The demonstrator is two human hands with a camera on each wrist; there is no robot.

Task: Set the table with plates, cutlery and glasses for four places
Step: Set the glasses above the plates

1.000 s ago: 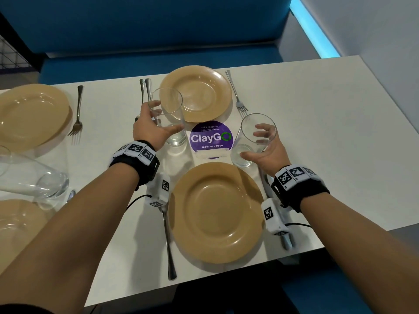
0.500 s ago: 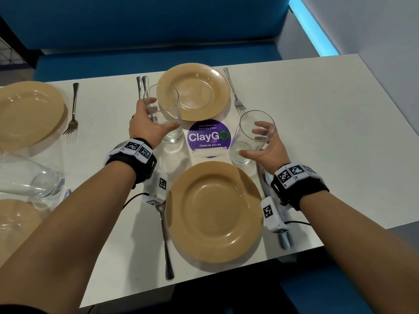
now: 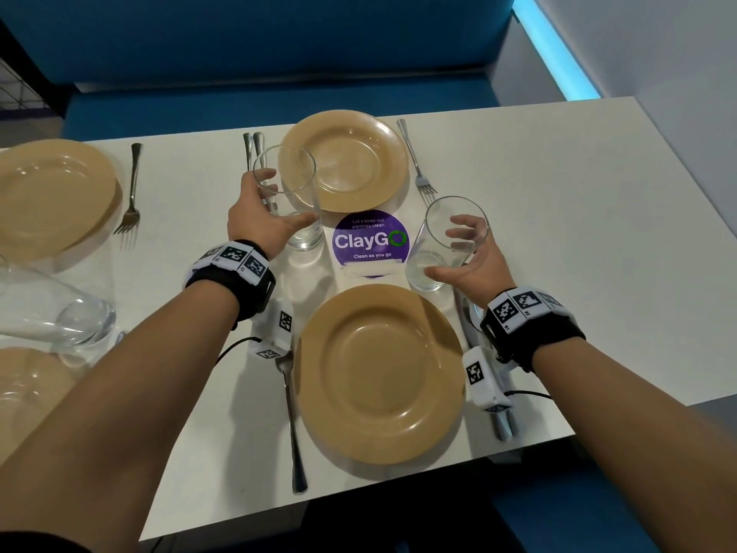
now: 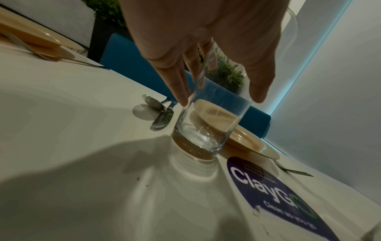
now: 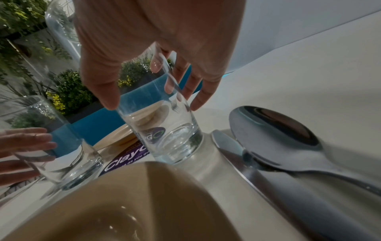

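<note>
a: glass in both hands, is it?
b: yes. left hand (image 3: 255, 217) is curled round the left glass (image 3: 293, 201), thumb on the near side, fingers behind; its base stands on the white counter (image 3: 538, 217) at the near left rim of the far plate (image 3: 347, 161).
a: and the right hand (image 3: 472, 267)?
b: wrapped round the right glass (image 3: 446, 245) the same way. that glass tilts a little, its base on or just over the counter; i cannot tell which.
a: what lies around them?
b: purple claygo sticker (image 3: 371, 243) between the two glasses, near plate (image 3: 381, 373) just below it. a spoon (image 5: 288, 140) and knife (image 5: 243, 163) lie right of the near plate, a fork (image 3: 416, 161) right of the far plate, and two more plates at the left edge.
</note>
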